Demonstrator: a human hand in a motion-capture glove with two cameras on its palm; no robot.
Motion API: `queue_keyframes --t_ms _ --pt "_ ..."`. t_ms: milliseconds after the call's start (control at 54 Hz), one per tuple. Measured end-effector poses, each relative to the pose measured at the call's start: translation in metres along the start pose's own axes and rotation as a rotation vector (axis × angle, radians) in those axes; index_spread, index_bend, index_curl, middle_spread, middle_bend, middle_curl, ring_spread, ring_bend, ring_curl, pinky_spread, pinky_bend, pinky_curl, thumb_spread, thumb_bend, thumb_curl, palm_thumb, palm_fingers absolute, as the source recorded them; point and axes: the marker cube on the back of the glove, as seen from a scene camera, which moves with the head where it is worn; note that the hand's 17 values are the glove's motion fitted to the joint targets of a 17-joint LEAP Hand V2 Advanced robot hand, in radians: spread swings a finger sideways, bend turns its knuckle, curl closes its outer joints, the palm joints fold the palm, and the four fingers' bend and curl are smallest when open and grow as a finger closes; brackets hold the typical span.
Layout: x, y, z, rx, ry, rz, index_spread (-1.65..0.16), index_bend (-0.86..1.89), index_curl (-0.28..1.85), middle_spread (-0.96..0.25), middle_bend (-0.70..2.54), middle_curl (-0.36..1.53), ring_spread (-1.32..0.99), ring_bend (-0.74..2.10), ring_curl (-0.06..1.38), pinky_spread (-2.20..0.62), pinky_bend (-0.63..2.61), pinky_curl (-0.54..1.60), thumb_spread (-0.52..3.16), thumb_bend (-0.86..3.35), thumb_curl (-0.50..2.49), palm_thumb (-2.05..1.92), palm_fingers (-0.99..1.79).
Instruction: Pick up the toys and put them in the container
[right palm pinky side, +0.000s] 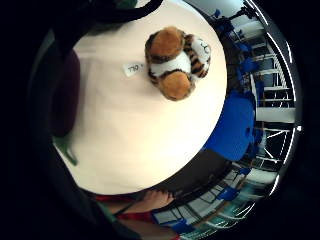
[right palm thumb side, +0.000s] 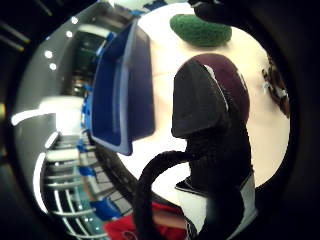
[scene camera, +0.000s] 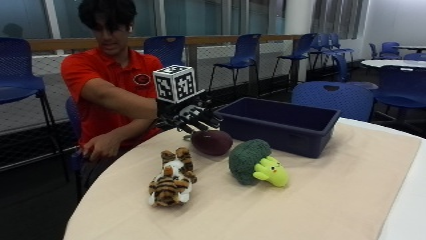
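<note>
A round beige table (scene camera: 346, 200) stands in the near part. Blue chairs (scene camera: 243, 52) stand far behind it, along a railing (scene camera: 219, 40).

Blue chairs (scene camera: 243, 52), mesh railing (scene camera: 213, 62), glass windows (scene camera: 193, 17), round beige table (scene camera: 346, 190)

Colours on a cream table (scene camera: 346, 200)

The container (scene camera: 279, 125) is deep navy blue. A dark maroon toy (scene camera: 212, 142) lies under the black-gloved right hand (scene camera: 190, 119). The broccoli toy (scene camera: 247, 160) is dark green with a bright yellow-green face part at its 4 o'clock side. The tiger toy (scene camera: 171, 181) is orange-brown with black stripes and a white belly; a small white tag (right palm pinky side: 133, 68) lies beside it. The person's shirt (scene camera: 100, 75) is red-orange.
</note>
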Motion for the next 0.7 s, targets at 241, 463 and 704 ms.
queue_keyframes --t_ms 241,463,704 --pt "0.006 0.006 -0.001 0.012 -0.036 -0.001 -0.30 0.17 0.11 -0.16 0.19 0.12 -0.18 0.21 0.08 -0.03 0.61 0.22 1.25 -0.01 0.02 -0.03 0.10" --pt "0.013 0.007 -0.002 0.022 -0.026 0.002 -0.35 0.17 0.17 -0.18 0.19 0.18 -0.21 0.23 0.13 -0.03 0.63 0.26 1.51 -0.02 0.06 -0.05 0.06" --pt "0.035 -0.010 -0.011 0.063 0.134 0.036 -0.36 0.19 0.23 -0.18 0.19 0.23 -0.21 0.23 0.17 -0.03 0.64 0.28 1.50 -0.05 0.08 -0.08 0.02"
